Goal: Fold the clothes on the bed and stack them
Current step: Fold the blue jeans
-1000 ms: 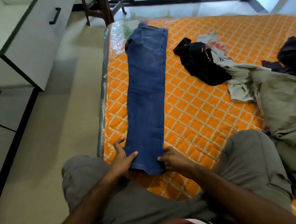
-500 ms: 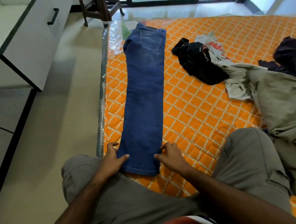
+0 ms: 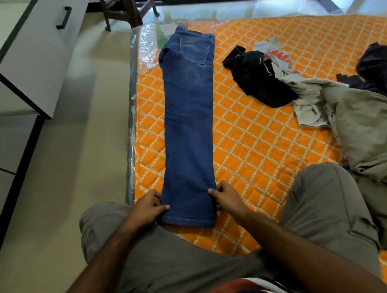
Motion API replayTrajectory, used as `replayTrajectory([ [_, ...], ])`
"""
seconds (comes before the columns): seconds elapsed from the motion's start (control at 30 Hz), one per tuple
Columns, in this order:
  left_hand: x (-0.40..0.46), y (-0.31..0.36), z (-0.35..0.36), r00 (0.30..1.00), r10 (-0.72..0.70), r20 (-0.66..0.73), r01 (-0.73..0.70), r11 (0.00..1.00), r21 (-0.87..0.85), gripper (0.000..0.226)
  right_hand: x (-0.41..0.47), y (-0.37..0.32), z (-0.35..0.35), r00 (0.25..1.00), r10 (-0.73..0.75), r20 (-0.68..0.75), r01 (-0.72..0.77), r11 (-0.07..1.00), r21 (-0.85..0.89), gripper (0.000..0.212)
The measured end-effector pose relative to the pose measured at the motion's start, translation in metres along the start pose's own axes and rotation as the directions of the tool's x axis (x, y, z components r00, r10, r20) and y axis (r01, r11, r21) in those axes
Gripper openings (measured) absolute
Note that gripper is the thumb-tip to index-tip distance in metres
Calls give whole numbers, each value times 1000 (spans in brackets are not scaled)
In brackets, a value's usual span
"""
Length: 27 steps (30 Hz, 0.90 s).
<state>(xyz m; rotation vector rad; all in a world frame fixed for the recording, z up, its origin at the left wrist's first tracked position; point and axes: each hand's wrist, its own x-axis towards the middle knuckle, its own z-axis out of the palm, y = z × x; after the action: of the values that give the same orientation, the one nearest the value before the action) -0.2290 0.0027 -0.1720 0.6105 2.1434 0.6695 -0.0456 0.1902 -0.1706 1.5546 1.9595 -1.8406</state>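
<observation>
Now at the hem: both hands pinch the jeans' near end.
Left hand (image 3: 147, 209) and right hand (image 3: 228, 199) each curl a grip on the folded blue jeans (image 3: 189, 123), laid along the bed's (image 3: 268, 145) left edge; unfolded clothes (image 3: 322, 96) lie heaped toward its right side.

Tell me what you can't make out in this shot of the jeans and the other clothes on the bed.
All in the head view:
- Left hand and right hand: fingers curl at the edges of the jeans; the fingertips under the cloth are hidden.
- Dark garment: cut off by the right edge.
- Grey printed shirt: crumpled and partly under the black garment, print unreadable.
- Label under the plastic wrap beyond the waistband: too small to read.
</observation>
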Motion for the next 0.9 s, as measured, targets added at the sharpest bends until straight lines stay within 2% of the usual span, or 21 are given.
replayTrajectory([
  [0.07, 1, 6, -1, 1000, 12, 17, -14, 991, 133, 30, 0, 6, -3, 1000, -17, 26, 19, 995, -101, 16],
  [0.13, 2, 10, -3, 999, 25, 38, -34, 968, 249, 37, -3, 9, -3, 995, -78, 63, 91, 964, -251, 30],
  [0.17, 2, 11, -4, 998, 54, 42, -65, 944, 324, 42, -6, 10, -2, 984, -169, 53, 177, 914, -365, 41],
  [0.2, 1, 12, -5, 994, 100, 33, -105, 903, 417, 48, -8, 12, -2, 953, -301, 36, 277, 818, -504, 50],
  [0.23, -1, 12, -6, 985, 170, 8, -151, 847, 510, 54, -10, 13, -1, 891, -450, 50, 376, 675, -635, 54],
  [0.3, -3, 10, -5, 929, 369, 19, -293, 705, 645, 65, -14, 9, 0, 746, -629, 220, 546, 388, -743, 52],
  [0.37, -6, 11, -2, 802, 557, 213, -517, 471, 715, 65, -16, 7, 7, 645, -622, 445, 663, 165, -731, 48],
  [0.43, -7, 8, 6, 688, 597, 412, -628, 206, 750, 67, -15, 16, 15, 611, -553, 567, 676, -7, -737, 63],
  [0.47, -7, 7, 10, 683, 568, 460, -631, 140, 763, 72, -14, 21, 20, 625, -517, 585, 661, -49, -749, 72],
  [0.53, -4, 6, 17, 714, 505, 485, -608, 103, 787, 81, -13, 32, 29, 655, -485, 580, 621, -91, -778, 80],
  [0.63, 2, 10, 21, 749, 453, 483, -569, 68, 819, 82, -10, 34, 37, 683, -516, 517, 551, -100, -828, 74],
  [0.77, 4, 11, 21, 789, 450, 419, -510, 98, 855, 76, -6, 27, 33, 715, -450, 534, 525, -158, -836, 65],
  [0.83, 5, 13, 18, 787, 479, 389, -498, 119, 859, 62, -11, 12, 27, 741, -384, 551, 571, -70, -818, 63],
  [0.9, 5, 18, 14, 791, 507, 343, -484, 175, 857, 56, -16, -8, 17, 767, -288, 573, 615, 74, -785, 61],
])
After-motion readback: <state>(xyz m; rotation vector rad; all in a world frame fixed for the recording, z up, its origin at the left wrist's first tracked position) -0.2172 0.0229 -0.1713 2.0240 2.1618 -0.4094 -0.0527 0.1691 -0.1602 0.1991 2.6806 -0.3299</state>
